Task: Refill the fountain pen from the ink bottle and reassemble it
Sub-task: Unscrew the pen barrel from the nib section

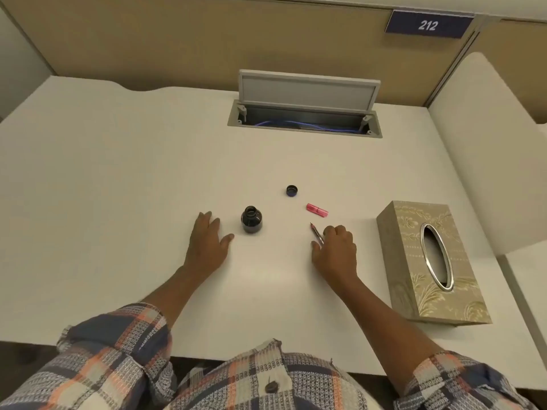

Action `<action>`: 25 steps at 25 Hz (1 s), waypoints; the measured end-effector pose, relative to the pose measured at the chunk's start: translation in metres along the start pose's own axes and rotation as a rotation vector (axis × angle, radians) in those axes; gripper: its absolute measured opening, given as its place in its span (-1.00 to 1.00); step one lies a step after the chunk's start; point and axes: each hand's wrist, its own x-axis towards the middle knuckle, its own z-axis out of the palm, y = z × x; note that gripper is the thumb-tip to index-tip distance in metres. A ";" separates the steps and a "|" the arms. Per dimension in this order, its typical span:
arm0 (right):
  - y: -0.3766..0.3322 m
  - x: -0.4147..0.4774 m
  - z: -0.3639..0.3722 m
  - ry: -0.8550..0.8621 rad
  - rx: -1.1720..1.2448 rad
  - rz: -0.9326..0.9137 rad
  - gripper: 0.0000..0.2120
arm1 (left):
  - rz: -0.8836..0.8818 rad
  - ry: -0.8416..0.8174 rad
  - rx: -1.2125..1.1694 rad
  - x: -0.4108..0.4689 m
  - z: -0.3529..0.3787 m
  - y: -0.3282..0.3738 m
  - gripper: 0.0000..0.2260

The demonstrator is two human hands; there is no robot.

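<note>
A small dark ink bottle (251,219) stands uncapped in the middle of the white desk (118,173). Its dark cap (291,190) lies behind it to the right. A pink pen piece (317,210) lies on its side right of the cap. My left hand (207,244) rests flat on the desk just left of the bottle, fingers apart, holding nothing. My right hand (336,250) is curled around the thin nib section of the pen (316,232), whose tip points away from me toward the pink piece; most of that section is hidden by my fingers.
A patterned tissue box (432,261) stands at the right, close to my right hand. An open cable hatch (305,113) with its lid raised sits at the back of the desk. A partition wall rises behind, and a white divider stands at the far right.
</note>
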 end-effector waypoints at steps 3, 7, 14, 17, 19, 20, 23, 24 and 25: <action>0.001 0.000 -0.001 0.028 -0.001 0.002 -0.84 | -0.035 0.176 -0.089 -0.021 -0.002 0.008 -0.66; 0.006 -0.005 0.002 0.022 0.063 0.064 -0.88 | 0.084 0.263 -0.120 -0.067 -0.004 0.019 -0.89; -0.010 -0.007 -0.024 0.004 0.407 0.156 -0.91 | -0.090 -0.377 -0.627 -0.082 -0.019 0.076 -0.88; -0.017 -0.009 -0.035 -0.019 0.460 0.149 -0.92 | -0.192 -0.381 -0.836 -0.067 -0.015 0.111 -0.86; -0.023 -0.011 -0.042 -0.029 0.480 0.132 -0.93 | -0.252 -0.349 -0.925 -0.054 -0.009 0.128 -0.84; -0.025 -0.012 -0.045 -0.037 0.493 0.121 -0.93 | -0.274 -0.348 -0.968 -0.048 -0.006 0.135 -0.83; -0.028 -0.015 -0.051 -0.068 0.503 0.079 -0.93 | -0.326 -0.377 -1.085 -0.035 0.006 0.151 -0.80; -0.027 -0.016 -0.051 -0.078 0.498 0.072 -0.92 | -0.340 -0.388 -1.144 -0.033 0.009 0.155 -0.80; -0.027 -0.016 -0.052 -0.086 0.493 0.065 -0.92 | -0.356 -0.394 -1.208 -0.032 0.011 0.157 -0.79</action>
